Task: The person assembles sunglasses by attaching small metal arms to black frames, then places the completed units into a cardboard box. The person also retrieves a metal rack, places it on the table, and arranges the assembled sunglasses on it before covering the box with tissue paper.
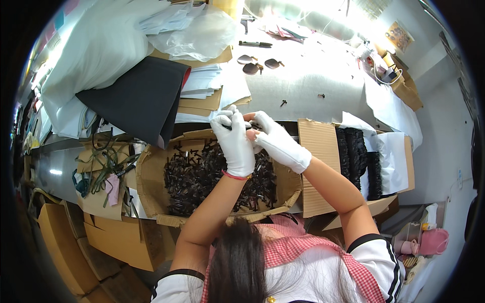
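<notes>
Head view | left hand (236,143) and right hand (275,141), both in white gloves, touch at the fingertips and pinch one small dark piece (251,126) between them | cardboard box (151,177) of dark pieces (194,177) sits just under both hands | piece lies sideways, equally near each hand

She wore white cloth gloves on the left hand (235,144) and the right hand (278,141), a thin red band at the left wrist, a red-and-white checked apron, and a white short-sleeved top with dark-trimmed cuffs.
</notes>
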`<state>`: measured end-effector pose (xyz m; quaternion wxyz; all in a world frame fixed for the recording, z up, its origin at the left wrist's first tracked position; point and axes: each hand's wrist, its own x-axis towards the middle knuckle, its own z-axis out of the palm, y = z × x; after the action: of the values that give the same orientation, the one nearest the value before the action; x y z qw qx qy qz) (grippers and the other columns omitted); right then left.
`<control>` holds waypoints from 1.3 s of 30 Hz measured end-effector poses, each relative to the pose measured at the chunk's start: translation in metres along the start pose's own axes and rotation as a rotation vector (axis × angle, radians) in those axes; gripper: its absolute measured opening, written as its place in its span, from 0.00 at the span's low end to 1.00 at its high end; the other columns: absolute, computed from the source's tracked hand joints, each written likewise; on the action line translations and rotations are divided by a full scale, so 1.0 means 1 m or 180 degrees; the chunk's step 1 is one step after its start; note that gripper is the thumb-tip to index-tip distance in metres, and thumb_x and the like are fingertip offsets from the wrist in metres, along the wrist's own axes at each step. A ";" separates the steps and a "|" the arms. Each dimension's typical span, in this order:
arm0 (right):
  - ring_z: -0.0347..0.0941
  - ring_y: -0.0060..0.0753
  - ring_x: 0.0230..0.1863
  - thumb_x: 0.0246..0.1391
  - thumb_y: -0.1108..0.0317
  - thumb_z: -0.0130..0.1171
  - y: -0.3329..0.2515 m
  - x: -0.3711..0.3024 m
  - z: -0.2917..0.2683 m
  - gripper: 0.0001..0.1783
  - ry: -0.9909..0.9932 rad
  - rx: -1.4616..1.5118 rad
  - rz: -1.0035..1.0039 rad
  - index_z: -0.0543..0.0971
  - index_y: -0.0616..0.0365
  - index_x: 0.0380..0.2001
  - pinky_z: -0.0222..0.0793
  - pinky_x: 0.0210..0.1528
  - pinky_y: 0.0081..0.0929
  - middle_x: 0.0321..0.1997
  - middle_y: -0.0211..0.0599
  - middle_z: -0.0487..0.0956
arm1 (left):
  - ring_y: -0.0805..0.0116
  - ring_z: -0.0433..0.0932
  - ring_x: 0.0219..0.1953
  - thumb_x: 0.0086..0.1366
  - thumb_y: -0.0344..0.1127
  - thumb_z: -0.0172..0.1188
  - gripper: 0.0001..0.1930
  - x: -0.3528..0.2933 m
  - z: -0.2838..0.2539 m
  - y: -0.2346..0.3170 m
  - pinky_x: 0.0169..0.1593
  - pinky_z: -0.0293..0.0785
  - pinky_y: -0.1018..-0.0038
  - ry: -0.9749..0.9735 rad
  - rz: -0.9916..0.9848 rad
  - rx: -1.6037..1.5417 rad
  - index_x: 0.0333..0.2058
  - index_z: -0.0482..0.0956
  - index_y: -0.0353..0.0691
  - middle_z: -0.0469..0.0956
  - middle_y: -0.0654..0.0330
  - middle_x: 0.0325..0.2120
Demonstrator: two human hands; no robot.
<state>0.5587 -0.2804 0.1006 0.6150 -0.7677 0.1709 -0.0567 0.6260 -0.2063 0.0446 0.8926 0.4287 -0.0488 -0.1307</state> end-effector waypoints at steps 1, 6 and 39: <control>0.71 0.22 0.45 0.64 0.60 0.53 0.001 0.003 0.007 0.19 0.0177 -0.0347 -0.0129 0.73 0.63 0.50 0.71 0.47 0.26 0.45 0.39 0.77 | 0.73 0.73 0.44 0.73 0.30 0.50 0.05 0.003 0.001 -0.004 0.52 0.69 0.74 0.0065 0.0349 0.0044 0.38 0.63 0.40 0.68 0.61 0.43; 0.60 0.14 0.26 0.67 0.68 0.41 0.007 0.017 0.003 0.16 0.0201 0.0734 0.0295 0.72 0.61 0.52 0.62 0.31 0.17 0.30 0.24 0.69 | 0.67 0.75 0.45 0.75 0.31 0.46 0.07 0.019 -0.025 0.006 0.53 0.72 0.71 -0.0901 0.2349 0.3100 0.44 0.70 0.34 0.74 0.57 0.44; 0.72 0.23 0.37 0.63 0.61 0.54 0.037 0.231 -0.118 0.14 0.0314 -0.1771 0.0449 0.76 0.63 0.42 0.69 0.44 0.26 0.36 0.35 0.78 | 0.68 0.78 0.31 0.70 0.67 0.45 0.32 0.148 -0.036 -0.024 0.30 0.77 0.80 -0.1164 -0.3124 -0.0860 0.41 0.75 0.39 0.77 0.55 0.31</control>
<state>0.7326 -0.4729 0.0640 0.3743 -0.8894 0.2626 -0.0021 0.7710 -0.2341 -0.0003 0.7508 0.2529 0.0198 -0.6099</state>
